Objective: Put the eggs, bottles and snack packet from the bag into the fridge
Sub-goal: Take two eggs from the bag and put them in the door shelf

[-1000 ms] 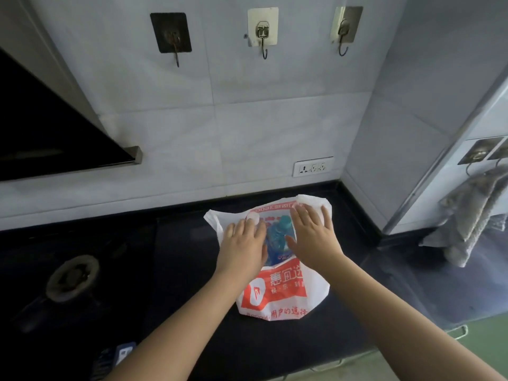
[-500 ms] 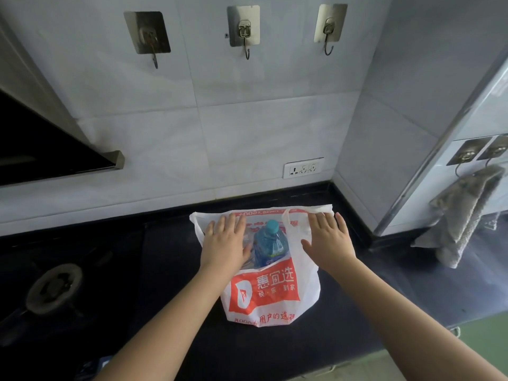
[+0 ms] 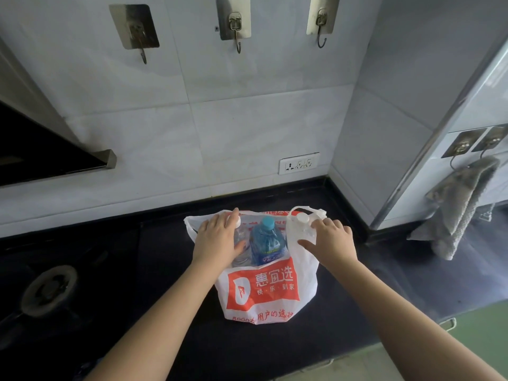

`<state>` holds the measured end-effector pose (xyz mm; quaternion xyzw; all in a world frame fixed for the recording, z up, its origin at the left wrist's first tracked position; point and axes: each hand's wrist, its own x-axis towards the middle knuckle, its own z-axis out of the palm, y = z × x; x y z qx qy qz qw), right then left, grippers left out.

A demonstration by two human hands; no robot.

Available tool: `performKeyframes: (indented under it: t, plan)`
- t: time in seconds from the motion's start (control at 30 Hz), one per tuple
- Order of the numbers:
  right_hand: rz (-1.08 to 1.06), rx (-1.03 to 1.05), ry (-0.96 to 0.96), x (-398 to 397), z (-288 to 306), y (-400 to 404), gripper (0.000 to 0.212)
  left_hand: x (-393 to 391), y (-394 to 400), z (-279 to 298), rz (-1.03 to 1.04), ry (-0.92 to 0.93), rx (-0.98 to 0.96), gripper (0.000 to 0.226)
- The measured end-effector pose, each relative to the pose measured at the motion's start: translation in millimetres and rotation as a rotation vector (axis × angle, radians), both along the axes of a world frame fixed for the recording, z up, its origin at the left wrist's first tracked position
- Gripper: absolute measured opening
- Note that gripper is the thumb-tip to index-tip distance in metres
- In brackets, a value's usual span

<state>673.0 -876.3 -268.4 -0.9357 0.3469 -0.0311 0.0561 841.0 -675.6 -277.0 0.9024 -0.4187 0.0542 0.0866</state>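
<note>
At frame centre, both hands [image 3: 217,239] [image 3: 331,240], fingers spread, part the soft bag [image 3: 264,292]; heavy, slippery bottles [image 3: 266,243] probably want neck grips.

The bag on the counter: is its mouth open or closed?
Open. Both hands, left hand and right hand, spread the bag; the blue-capped bottle shows inside.

Both hands on open bag [image 3: 270,292] of bottles [image 3: 266,243].

Two bare forearms enter from the lower edge. Left hand [image 3: 217,237] and right hand [image 3: 334,242]: no sleeves, gloves, rings, watch or wristbands visible on either.
</note>
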Motion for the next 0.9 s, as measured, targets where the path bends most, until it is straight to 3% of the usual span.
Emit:
performKeyframes:
  t: [0.2,0.47,0.57,0.63,0.9]
  plan:
    - [0.01,0.03,-0.162,-5,-1,3,0.015,0,-1,-3,0.001,0.007,0.001,0.086]
    - [0.19,0.282,-0.206,-13,7,9,0.009,0,-3,-2,-0.032,-0.051,0.018,0.082]
    - [0.177,0.406,-0.227,-19,5,11,0.025,-2,-4,-3,-0.042,-0.081,0.037,0.08]
    - [0.159,0.46,-0.295,-22,2,11,0.036,-3,-4,-4,-0.049,-0.101,0.045,0.079]
    - [-0.159,0.862,-0.659,-44,-6,5,0.012,-4,-5,-9,-0.053,-0.121,0.057,0.077]
